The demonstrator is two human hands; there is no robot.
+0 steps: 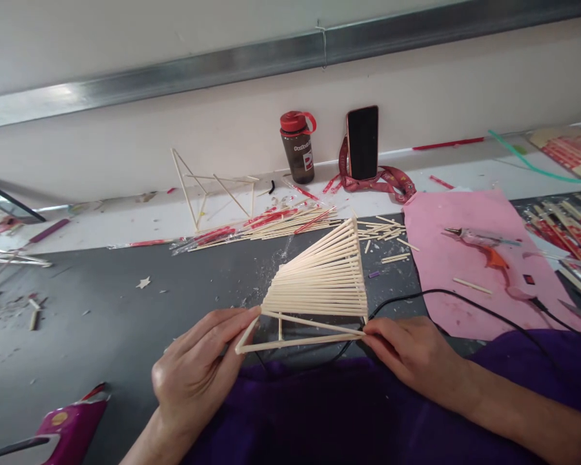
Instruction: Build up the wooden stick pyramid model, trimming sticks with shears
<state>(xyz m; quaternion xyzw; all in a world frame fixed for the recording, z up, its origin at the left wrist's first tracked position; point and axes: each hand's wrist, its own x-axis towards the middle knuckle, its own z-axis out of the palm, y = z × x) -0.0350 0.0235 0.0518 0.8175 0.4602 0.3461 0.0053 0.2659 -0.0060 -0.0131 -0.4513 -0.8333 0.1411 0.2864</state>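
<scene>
Pale wall (213, 123) rises behind your dark bench (106, 323), with a bottle (297, 155) and a phone (363, 142) standing well beyond your fingers. You have the stick frame (319, 284) between your two hands: your left fingers (242, 318) pinch its near left corner, and your right fingers (382, 328) pinch the right tip, where the near sticks converge. Its closely laid slats fan out ahead of your fingers, the open triangle lying on your side; you can't tell whether the far end touches the bench. Judging by how thin the sticks are, make both pinches light and level, on the joints rather than mid-stick, since twisting one hand against the other could pop a bond. Mind the black cord (416, 294) just behind your right fingers, running toward the glue gun (498, 258) farther right.
</scene>
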